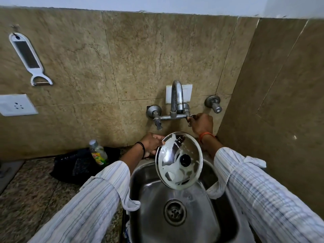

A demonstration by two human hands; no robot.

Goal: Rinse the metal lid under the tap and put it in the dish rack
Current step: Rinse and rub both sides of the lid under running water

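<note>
A round metal lid with a black knob and white soap suds on it is held tilted over the steel sink. My left hand grips its upper left rim. My right hand is closed around the right handle of the wall tap, behind and above the lid. No water is seen running from the spout. No dish rack is in view.
A green dish-soap bottle stands on a black tray left of the sink on the granite counter. A white peeler and a socket hang on the tiled wall. A side wall closes the right.
</note>
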